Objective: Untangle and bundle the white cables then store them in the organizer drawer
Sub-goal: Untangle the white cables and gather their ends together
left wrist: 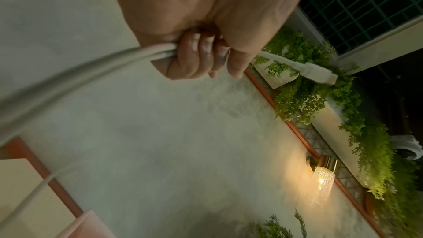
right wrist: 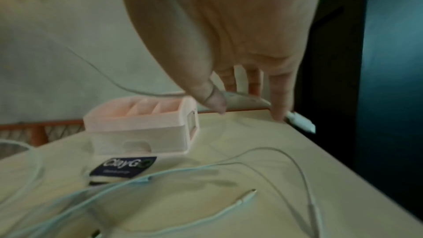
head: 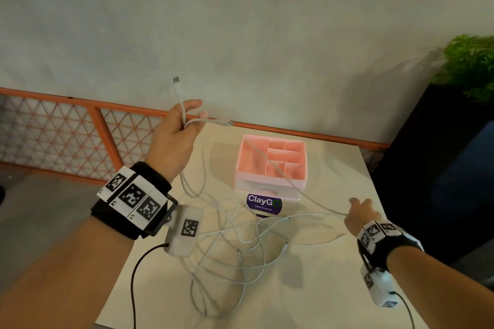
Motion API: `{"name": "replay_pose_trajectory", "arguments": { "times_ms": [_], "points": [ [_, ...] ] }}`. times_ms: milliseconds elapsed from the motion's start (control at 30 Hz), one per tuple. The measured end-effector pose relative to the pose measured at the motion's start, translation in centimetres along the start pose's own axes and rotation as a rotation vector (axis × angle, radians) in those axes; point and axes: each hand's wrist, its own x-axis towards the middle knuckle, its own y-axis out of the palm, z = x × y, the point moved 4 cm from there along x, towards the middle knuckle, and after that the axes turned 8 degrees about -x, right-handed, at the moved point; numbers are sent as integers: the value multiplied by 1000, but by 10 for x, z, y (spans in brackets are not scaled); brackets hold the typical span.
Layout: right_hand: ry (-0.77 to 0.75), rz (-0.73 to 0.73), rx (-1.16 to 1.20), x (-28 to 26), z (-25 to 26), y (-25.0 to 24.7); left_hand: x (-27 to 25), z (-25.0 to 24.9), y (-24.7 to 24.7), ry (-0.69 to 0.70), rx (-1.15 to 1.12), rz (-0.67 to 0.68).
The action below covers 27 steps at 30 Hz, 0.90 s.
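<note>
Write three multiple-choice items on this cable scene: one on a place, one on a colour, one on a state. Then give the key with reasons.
1. Where does the organizer stand?
A. at the table's far side, behind the cable tangle
B. on the floor
C. in the left hand

2. What colour are the organizer's top compartments?
A. green
B. pink
C. black

3. What is the left hand doing?
A. lying flat on the table
B. pressing the drawer
C. gripping white cable ends, raised above the table

Key: 1 A, the head view shows it on the table beyond the loose cables. 2 B, the dividers are pink. 3 C, the fingers curl round the cable and a connector sticks up.
</note>
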Motion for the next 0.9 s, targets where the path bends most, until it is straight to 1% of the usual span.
{"name": "replay_pose_trajectory", "arguments": {
  "times_ms": [33, 67, 100, 167, 233, 267, 300, 367, 400, 467, 533, 567, 633, 667, 700, 733, 767, 833, 867, 900],
  "points": [
    [3, 20, -16, 0, -4, 0, 0, -2, 0, -13, -9, -5],
    [-45, 35, -17, -2, -2, -2, 0, -2, 0, -29, -33, 1],
    [-127, 33, 23, -4, 5, -6, -1, -3, 2, -44, -63, 15],
    [-368, -30, 210, -20, 34, -25, -3, -4, 8, -67, -130, 46],
    [-660, -189, 449, -53, 75, -56, -5, -7, 15, -87, -206, 77],
    [-794, -228, 528, -74, 96, -72, -5, -9, 19, -96, -244, 94],
    [-918, -211, 586, -96, 116, -84, -6, -11, 21, -105, -274, 108],
    [-1096, -104, 600, -133, 153, -97, -8, -15, 25, -116, -319, 125],
    [-1161, -71, 570, -143, 168, -96, -10, -17, 26, -117, -341, 134],
    [-1244, -22, 535, -151, 188, -85, -13, -23, 26, -101, -378, 158],
    [-1250, 13, 498, -147, 196, -69, -14, -29, 20, -59, -370, 153],
    [-1205, 28, 487, -143, 196, -61, -14, -32, 14, -39, -338, 130],
    [-1075, 90, 493, -121, 185, -43, -11, -35, -5, -9, -272, 41],
    [-1030, 118, 524, -108, 174, -35, -8, -35, -16, -1, -253, -10],
    [-981, 106, 485, -93, 160, -28, -6, -34, -26, 8, -239, -45],
    [-960, 66, 396, -77, 144, -20, -5, -33, -34, 18, -234, -61],
    [-907, 39, 268, -63, 127, -15, -3, -32, -40, 27, -231, -69],
    [-771, 56, 109, -41, 94, -9, -3, -28, -42, 23, -212, -73],
    [-713, 49, 90, -31, 82, -9, -3, -24, -40, 11, -193, -72],
    [-663, 41, 124, -26, 73, -13, -4, -22, -35, -2, -169, -67]
  ]
}}
